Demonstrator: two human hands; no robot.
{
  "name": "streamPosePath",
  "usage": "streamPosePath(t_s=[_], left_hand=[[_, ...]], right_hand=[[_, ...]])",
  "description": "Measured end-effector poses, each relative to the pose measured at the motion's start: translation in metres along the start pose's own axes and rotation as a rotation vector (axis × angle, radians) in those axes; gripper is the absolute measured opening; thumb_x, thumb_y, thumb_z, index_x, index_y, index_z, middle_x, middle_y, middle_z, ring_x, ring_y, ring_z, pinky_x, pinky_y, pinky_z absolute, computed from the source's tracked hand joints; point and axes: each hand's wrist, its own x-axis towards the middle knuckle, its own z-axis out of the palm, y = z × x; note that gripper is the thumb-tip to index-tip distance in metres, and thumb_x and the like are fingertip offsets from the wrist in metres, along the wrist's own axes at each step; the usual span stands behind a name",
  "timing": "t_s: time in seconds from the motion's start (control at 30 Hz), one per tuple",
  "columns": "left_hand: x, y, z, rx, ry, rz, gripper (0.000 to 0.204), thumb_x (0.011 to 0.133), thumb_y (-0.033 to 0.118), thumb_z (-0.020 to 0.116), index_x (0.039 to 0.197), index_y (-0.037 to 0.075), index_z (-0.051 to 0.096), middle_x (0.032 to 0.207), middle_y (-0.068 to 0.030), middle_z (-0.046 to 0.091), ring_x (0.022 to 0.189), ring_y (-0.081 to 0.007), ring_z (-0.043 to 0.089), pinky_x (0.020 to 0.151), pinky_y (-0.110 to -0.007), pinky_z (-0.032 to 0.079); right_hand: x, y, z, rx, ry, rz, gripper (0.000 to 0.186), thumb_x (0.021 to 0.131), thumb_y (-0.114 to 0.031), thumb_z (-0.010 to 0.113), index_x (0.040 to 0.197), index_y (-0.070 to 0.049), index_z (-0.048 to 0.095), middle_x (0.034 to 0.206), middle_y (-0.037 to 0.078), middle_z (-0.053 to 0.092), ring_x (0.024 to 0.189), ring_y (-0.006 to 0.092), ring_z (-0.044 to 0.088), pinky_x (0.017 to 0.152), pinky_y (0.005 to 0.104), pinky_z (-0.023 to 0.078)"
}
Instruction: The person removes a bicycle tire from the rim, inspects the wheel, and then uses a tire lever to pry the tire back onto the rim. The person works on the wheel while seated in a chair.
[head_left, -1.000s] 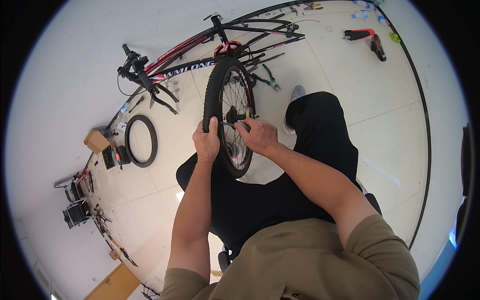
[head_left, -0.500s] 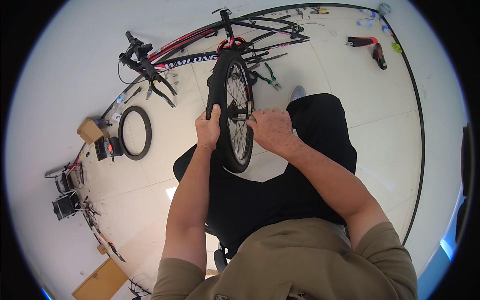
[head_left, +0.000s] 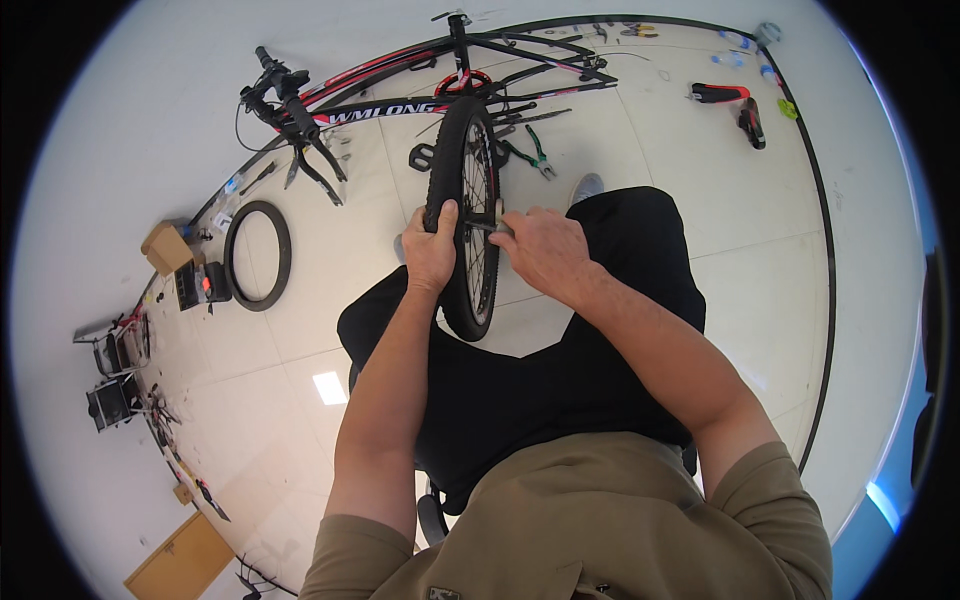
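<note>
A bicycle wheel with a knobby black tyre stands upright between my knees, seen nearly edge-on. My left hand grips its tyre on the left side, thumb up on the tread. Over at the hub, my right hand is closed round a slim metal hand tool; my fingers cover most of it, so its exact kind is unclear. Spokes show between the hub and the rim. Just beyond the wheel lies a black and red bicycle frame, its handlebar at the left.
Green-handled pliers lie right of the wheel. A loose tyre, a cardboard box and a black toolbox are at the left. Farther right are a red-and-black tool, a dark tool and plastic bottles.
The wheel has turned more edge-on, and my left hand has shifted a little right and up with it. My right hand stays at the hub with the tool. The whole view has shifted slightly.
</note>
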Motion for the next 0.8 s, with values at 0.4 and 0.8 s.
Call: streamPosePath(t_s=[0.4, 0.8], left_hand=[[-0.01, 0.0, -0.004, -0.149, 0.109, -0.008, 0.033, 0.096, 0.03, 0.065, 0.096, -0.003, 0.064, 0.073, 0.0032, 0.054, 0.065, -0.0052, 0.043, 0.059, -0.023, 0.036], [-0.02, -0.002, -0.01, -0.12, 0.114, -0.029, 0.033, 0.095, 0.03, 0.066, 0.093, -0.003, 0.065, 0.073, 0.0016, 0.057, 0.067, -0.0065, 0.047, 0.061, -0.024, 0.039]], right_hand=[[0.014, 0.009, -0.002, 0.438, -0.165, 0.198, 0.037, 0.093, -0.038, 0.064, 0.105, -0.004, 0.071, 0.09, 0.012, 0.072, 0.087, 0.0283, 0.067, 0.08, 0.04, 0.051], [-0.009, 0.038, 0.009, 0.706, 0.047, 0.202, 0.036, 0.09, -0.034, 0.069, 0.112, -0.006, 0.072, 0.092, 0.01, 0.073, 0.082, 0.0195, 0.066, 0.077, 0.033, 0.05]])
